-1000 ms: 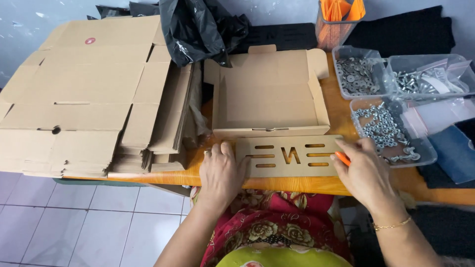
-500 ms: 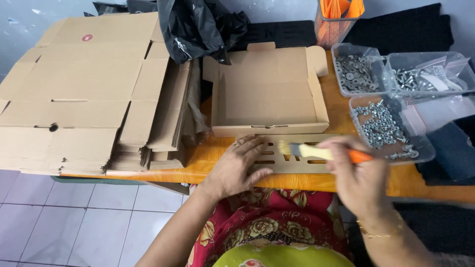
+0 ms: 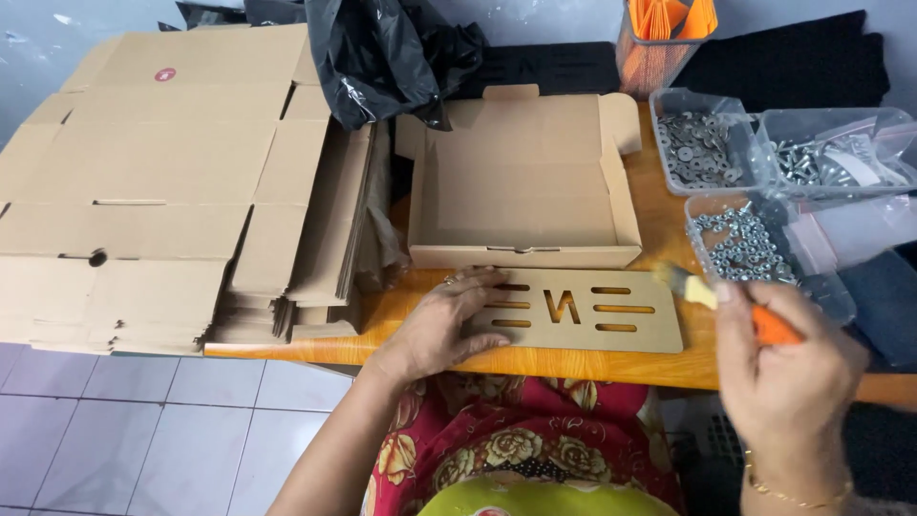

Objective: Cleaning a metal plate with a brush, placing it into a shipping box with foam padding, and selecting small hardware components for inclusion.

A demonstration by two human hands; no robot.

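The left hand (image 3: 435,330) lies flat with fingers spread on the slotted wooden plate (image 3: 583,311) at the worktop's (image 3: 315,334) near edge, six o'clock of the open cardboard box (image 3: 523,186). The right hand (image 3: 783,377) has its fingers clamped on an orange-handled brush (image 3: 731,306) at the plate's three o'clock. If the holding hand slackens, a brush stroke may push the plate off the edge; a wide sweep may clip the tray of nuts (image 3: 740,239).

Orange-brown wooden table (image 3: 659,225) carries all items. Left: tall stack of flattened cardboard blanks (image 3: 153,182). Centre: open cardboard box (image 3: 521,186), with a flat slotted wooden plate (image 3: 583,311) lying just near of it. Far centre: black plastic bag (image 3: 387,53). Right: three clear trays of metal hardware (image 3: 755,186). Far right: orange mesh holder (image 3: 659,43)
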